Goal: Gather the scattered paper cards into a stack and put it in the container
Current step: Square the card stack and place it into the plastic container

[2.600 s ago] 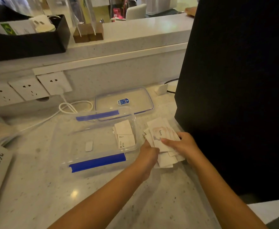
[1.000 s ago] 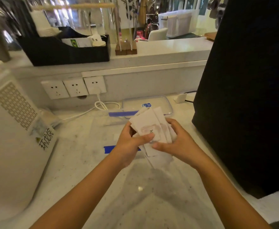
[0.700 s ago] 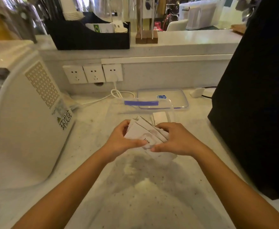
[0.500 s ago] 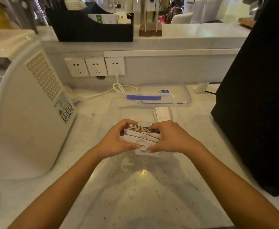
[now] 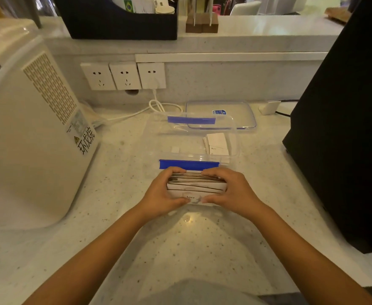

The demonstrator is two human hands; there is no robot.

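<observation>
Left hand and right hand pressed card stack between them, edges uneven, on counter. Open container sat just beyond fingertips. Risk: loose squeeze, cards fanned or snagged near rim during lift.

Speckled white stone counter, raised ledge behind it. Three wall sockets, white cable plugged in. White appliance left, black panel right. Warm dim light.
</observation>
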